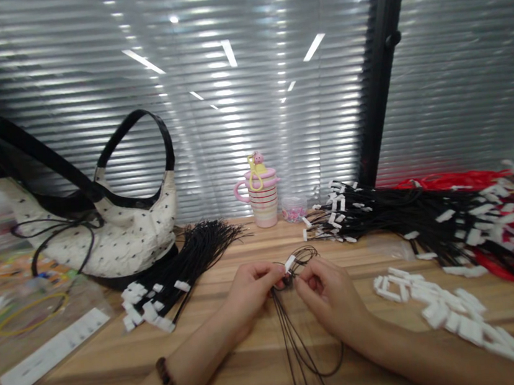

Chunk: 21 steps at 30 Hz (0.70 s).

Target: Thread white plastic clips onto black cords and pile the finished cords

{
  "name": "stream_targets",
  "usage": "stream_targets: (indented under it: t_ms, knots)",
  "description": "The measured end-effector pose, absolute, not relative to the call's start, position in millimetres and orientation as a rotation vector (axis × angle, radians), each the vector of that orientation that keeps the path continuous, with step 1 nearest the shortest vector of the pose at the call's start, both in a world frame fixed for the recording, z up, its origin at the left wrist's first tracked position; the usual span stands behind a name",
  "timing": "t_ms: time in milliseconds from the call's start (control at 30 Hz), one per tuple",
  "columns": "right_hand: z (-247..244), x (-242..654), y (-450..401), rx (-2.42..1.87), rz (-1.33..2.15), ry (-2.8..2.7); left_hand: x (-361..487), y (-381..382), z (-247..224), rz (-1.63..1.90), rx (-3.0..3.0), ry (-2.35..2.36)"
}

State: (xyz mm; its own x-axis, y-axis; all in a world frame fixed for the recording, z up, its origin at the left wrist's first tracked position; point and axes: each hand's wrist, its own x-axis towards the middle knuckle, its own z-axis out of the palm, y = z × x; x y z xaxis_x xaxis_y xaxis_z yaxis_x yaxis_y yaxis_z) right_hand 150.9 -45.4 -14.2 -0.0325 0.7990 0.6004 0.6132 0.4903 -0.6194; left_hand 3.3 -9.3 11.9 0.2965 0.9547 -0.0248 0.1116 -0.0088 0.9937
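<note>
My left hand pinches a bunch of thin black cords near the middle of the table. A small white tag sits at the top of the bunch, beside my left fingertips. Closed on the same cords from the other side is my right hand, its thumb and forefinger close together. Looped cord ends curl above the fingers, while long strands trail down toward the front edge. A dark knot or clump shows between the hands; its detail is too small to make out.
White tags lie scattered at right. Behind them are bundled black tagged cords and red cords. At left are another black cord bundle, a spotted handbag and plastic bags. A striped mug stands at the back.
</note>
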Motion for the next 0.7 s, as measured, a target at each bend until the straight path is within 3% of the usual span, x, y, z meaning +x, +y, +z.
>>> stream_targets:
  t_ms: [700]
  knots:
    - [-15.4,151.4,-44.0,-1.186,0.278,-1.739,3.0,-9.6,12.1,0.898,1.406,1.063]
